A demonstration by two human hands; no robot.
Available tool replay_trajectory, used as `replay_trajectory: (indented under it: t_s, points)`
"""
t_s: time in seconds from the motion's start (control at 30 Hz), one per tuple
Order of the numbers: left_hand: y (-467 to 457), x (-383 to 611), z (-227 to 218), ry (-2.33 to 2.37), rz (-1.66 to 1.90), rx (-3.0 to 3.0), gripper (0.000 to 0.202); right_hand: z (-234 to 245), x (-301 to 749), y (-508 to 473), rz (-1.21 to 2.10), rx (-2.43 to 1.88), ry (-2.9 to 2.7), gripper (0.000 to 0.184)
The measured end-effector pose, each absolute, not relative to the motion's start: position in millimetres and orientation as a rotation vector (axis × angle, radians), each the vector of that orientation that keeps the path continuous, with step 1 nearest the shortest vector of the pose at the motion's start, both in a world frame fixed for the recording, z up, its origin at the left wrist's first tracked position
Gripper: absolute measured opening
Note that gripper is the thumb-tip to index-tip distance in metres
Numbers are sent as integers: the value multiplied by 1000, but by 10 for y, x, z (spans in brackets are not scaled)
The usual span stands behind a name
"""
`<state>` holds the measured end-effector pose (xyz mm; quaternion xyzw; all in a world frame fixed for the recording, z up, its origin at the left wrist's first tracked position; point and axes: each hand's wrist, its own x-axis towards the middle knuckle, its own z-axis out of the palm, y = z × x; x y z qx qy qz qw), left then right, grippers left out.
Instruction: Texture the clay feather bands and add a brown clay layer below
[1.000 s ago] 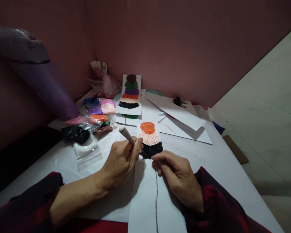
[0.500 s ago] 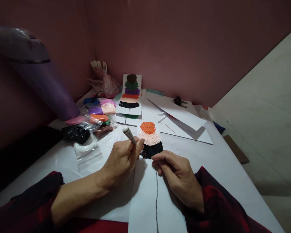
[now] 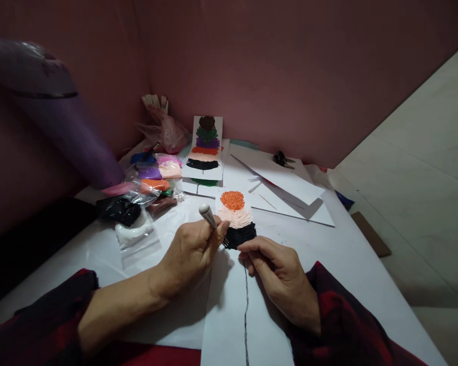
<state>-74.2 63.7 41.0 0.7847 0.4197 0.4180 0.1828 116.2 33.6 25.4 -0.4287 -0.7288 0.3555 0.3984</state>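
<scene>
My left hand [image 3: 193,249] is closed around a fork [image 3: 207,215], its pale handle tilted up and its tines at the left edge of a black clay band [image 3: 242,235]. That band lies on a long white paper strip [image 3: 225,315], below a ridged peach clay band [image 3: 236,217] and a ridged orange clay piece [image 3: 232,200]. My right hand [image 3: 277,277] rests on the strip with fingers curled and pinched at the black band's lower edge; what lies between its fingertips is hidden. A dark drawn line [image 3: 246,315] runs down the strip below.
Bagged coloured clay [image 3: 154,184] lies on the left, with black clay [image 3: 124,211] and white clay [image 3: 135,234] nearer. A card with clay bands [image 3: 204,147] leans at the back. Folded white paper [image 3: 282,178], a toothpick [image 3: 267,202] and keys [image 3: 282,159] lie right of it.
The fork's handle has swung slightly right and more upright, and its tines now show more clearly by the black clay. My right hand stays in place.
</scene>
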Motion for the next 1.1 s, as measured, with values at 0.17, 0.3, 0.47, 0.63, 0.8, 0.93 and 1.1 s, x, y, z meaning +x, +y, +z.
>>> replay_trajectory:
  t_s: [0.17,0.3,0.47,0.63,0.8,0.93,1.1]
  points:
    - [644,-746,421,1180,1196,2285,32,273,1161,339,894,-1078,-1854,22]
    - [648,-757,421,1198,1187,2308,32,267,1166,334,890,-1082,-1857,22]
    - [662,-763,421,1182,1212,2362,30,248,1170,336,892,-1075,-1851,21]
    - [670,-767,437,1179,1244,2423,31,254,1166,335,896,-1080,-1844,21]
    - [678,-781,422,1168,1264,2481,31,260,1165,334,902,-1079,-1844,21]
    - [683,-785,409,1167,1276,2514,32,264,1168,330,893,-1081,-1848,21]
    - [686,-802,440,1175,1333,2563,32,256,1172,336,900,-1077,-1848,22]
